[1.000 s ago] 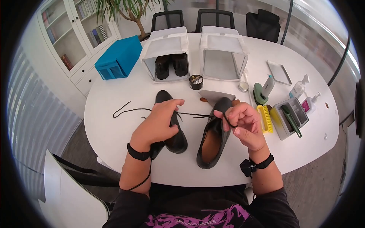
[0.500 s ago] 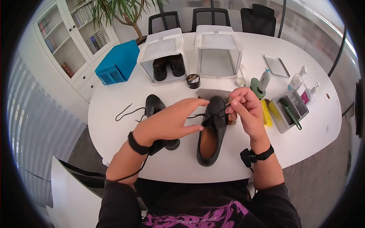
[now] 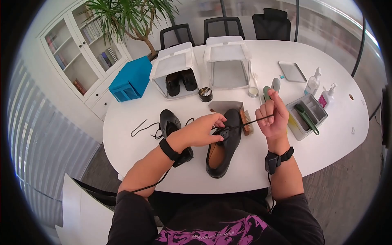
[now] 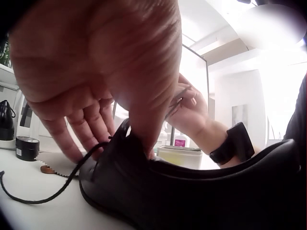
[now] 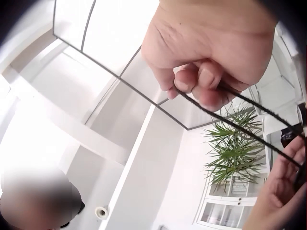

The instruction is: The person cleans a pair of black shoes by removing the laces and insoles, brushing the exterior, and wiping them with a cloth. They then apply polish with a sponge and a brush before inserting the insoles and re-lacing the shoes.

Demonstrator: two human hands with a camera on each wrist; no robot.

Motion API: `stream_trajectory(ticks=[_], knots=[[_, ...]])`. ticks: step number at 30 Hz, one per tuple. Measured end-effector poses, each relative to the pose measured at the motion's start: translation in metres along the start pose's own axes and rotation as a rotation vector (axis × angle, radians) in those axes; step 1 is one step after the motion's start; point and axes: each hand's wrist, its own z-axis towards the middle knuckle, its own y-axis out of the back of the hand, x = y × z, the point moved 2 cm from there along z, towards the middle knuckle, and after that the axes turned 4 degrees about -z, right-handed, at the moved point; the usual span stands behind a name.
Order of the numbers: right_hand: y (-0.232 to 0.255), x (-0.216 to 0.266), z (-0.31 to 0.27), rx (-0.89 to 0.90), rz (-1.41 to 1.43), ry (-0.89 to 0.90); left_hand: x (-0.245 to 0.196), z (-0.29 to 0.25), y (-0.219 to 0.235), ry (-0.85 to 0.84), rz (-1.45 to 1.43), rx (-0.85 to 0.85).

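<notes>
My left hand [image 3: 202, 130] lies across the lacing of a black leather shoe [image 3: 233, 143] with a brown insole, which stands on the table. In the left wrist view its thumb sits at the shoe's opening, and the fingers reach over the front. Raised to the right, my right hand [image 3: 272, 116] has its fingers curled round a black shoelace [image 3: 253, 122], stretched taut from the shoe. Two strands of that lace run from the fist in the right wrist view. Another lace end [image 4: 57, 194] trails onto the table. Left of it stands a second black shoe [image 3: 169, 120], partly behind my left forearm.
A wooden brush [image 3: 247, 122] and a grey sheet [image 3: 224, 107] lie by the shoe's toe. Behind stand two white boxes [image 3: 226, 53], one holding black shoes [image 3: 179, 83], a round tin [image 3: 205, 94] and a blue box [image 3: 132, 77]. A caddy [image 3: 304, 132] and bottles [image 3: 313, 81] are at right.
My left hand has moved right, from over the second shoe onto the laced shoe. My right hand has drawn the lace out to the right, and it is now taut.
</notes>
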Motion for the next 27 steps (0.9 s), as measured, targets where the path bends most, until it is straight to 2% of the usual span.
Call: stream_trajectory(ticks=[2, 3, 5, 6, 8, 9, 10, 12, 13, 14, 16, 17, 18, 20, 21, 23, 24, 26, 27], knots=[[0.000, 0.000, 0.000, 0.091, 0.220, -0.053, -0.004, 0.000, -0.001, 0.016, 0.007, -0.001], [-0.004, 0.002, 0.000, 0.092, 0.219, -0.053, -0.006, -0.001, -0.001, 0.034, 0.012, -0.002], [-0.014, 0.004, -0.002, -0.005, -0.721, -0.243, -0.001, -0.003, -0.002, 0.014, 0.035, -0.021], [-0.020, 0.006, -0.002, 0.001, -0.722, -0.243, 0.001, -0.004, -0.003, -0.004, 0.061, -0.040], [-0.028, -0.002, -0.007, 0.354, -1.390, -0.572, -0.002, -0.008, -0.005, 0.011, 0.043, -0.050], [-0.020, -0.010, -0.007, 0.469, -1.450, -0.441, -0.004, -0.010, -0.004, 0.022, 0.027, -0.053], [-0.015, -0.007, -0.008, 0.463, -1.439, -0.445, -0.002, -0.012, -0.004, 0.030, 0.029, -0.044], [-0.020, 0.010, -0.008, 0.384, -0.833, -0.491, 0.004, -0.015, -0.003, 0.043, 0.009, -0.071], [-0.010, 0.020, -0.013, 0.390, -0.549, -0.415, 0.008, -0.015, -0.002, 0.040, 0.008, -0.068], [-0.004, 0.025, -0.017, 0.389, -0.554, -0.414, 0.011, -0.016, -0.001, 0.055, -0.017, -0.065], [0.001, 0.035, -0.020, 0.407, 0.220, -0.324, 0.015, -0.015, -0.001, 0.069, -0.044, -0.068], [0.007, 0.036, -0.015, 0.454, -0.146, -0.377, 0.015, -0.016, -0.001, 0.095, -0.054, -0.062], [-0.004, 0.028, -0.013, 0.451, -0.144, -0.375, 0.015, -0.016, -0.002, 0.123, -0.062, -0.053], [-0.024, 0.001, -0.005, 0.235, -1.027, -0.307, 0.012, -0.016, -0.006, 0.108, -0.074, -0.064], [-0.022, -0.011, -0.007, 0.228, -1.024, -0.306, 0.012, -0.015, -0.008, 0.093, -0.087, -0.077], [-0.018, -0.035, -0.010, 0.364, -1.371, 0.006, 0.012, -0.014, -0.005, 0.116, -0.126, -0.076], [-0.016, -0.038, -0.010, 0.360, -1.371, 0.007, 0.013, -0.013, -0.004, 0.136, -0.168, -0.082], [-0.012, -0.045, -0.009, 0.467, -1.387, -0.212, 0.022, -0.007, -0.003, 0.138, -0.267, -0.096], [-0.012, -0.046, -0.008, 0.471, -1.388, -0.211, 0.027, -0.004, -0.002, 0.140, -0.366, -0.113]])
